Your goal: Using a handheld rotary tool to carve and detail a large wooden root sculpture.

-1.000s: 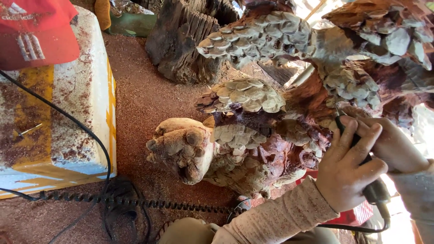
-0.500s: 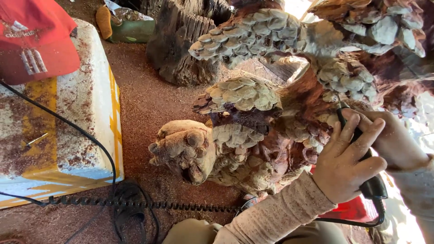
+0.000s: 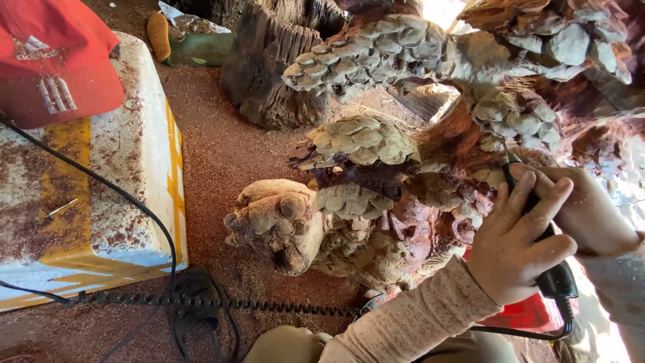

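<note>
Both hands are wrapped together around a black rotary carving tool [image 3: 537,228] at about 4 o'clock in the view: the left hand [image 3: 517,245] grips the handle with fingers spread over it, and the right hand [image 3: 588,212] closes on it from behind. The thin bit touches the wooden sculpture [image 3: 376,195], a reddish carving with scaled, shell-like layers and a rounded paw [image 3: 275,222] near the centre. Compared with a second earlier, the grip and the bit's spot look unchanged; only the view has shifted slightly, so the sculpture sits a little lower. At 9 o'clock lies a foam box [image 3: 127,175] with a red cap [image 3: 54,60] on it. A coiled black cable [image 3: 269,306] runs across the sawdust-covered floor [image 3: 215,154] at 6 o'clock.
</note>
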